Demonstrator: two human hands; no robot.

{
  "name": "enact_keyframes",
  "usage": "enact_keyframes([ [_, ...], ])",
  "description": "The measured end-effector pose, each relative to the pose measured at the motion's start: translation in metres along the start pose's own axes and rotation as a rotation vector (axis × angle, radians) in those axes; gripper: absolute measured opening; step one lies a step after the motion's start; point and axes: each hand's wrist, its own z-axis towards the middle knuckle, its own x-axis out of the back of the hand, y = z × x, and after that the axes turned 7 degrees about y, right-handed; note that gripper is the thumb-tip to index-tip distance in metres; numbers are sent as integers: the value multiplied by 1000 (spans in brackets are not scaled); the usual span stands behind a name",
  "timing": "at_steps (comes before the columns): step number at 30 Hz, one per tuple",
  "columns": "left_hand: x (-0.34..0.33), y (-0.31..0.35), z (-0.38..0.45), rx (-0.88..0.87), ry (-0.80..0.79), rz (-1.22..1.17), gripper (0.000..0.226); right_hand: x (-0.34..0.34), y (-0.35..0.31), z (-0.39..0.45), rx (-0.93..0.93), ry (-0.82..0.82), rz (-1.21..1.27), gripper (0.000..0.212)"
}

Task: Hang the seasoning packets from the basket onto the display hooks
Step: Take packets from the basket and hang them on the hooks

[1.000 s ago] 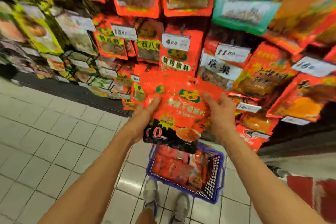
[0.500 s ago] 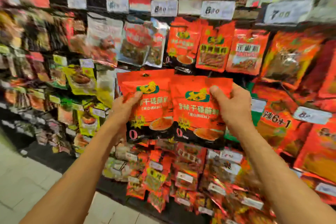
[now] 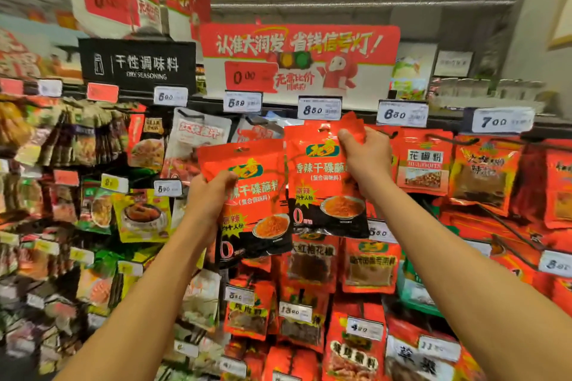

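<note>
black aisle sign (image 3: 137, 66), red promo banner (image 3: 298, 54)

above fingers: price tag (image 3: 319, 108) just over the right hand (image 3: 366, 155), crowding the packet top (image 3: 325, 133)
right of fingers: hung red packets (image 3: 422, 159) close beside
left of fingers: left-hand packet (image 3: 257, 195), pale packets (image 3: 198, 133) behind
below fingers: packed rows (image 3: 312, 266)

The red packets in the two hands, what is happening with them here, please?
A person is stocking a dry seasoning display. The right hand pinches the top of one red-and-black seasoning packet, raised just under the white 8.50 price tag. The left hand grips a second identical packet lower down, waiting. Neither is clearly on a hook yet.
</note>
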Motion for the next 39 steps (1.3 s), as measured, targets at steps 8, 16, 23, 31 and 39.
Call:
enact_keyframes([
  [8,-4,-6,31,-64,-170,42,26,-34,9,14,-79,128,-31,30],
  [16,-32,-16,50,-12,-312,17,19,-50,35,40,-169,155,-59,29],
  [23,-56,-24,68,-59,-387,139,13,-83,70,91,-336,194,-25,26],
  [31,-95,-27,75,-49,-429,81,10,-88,89,108,-385,172,-56,53],
  [39,-144,-27,72,-40,-383,64,13,-24,66,39,-365,83,615,14],
])
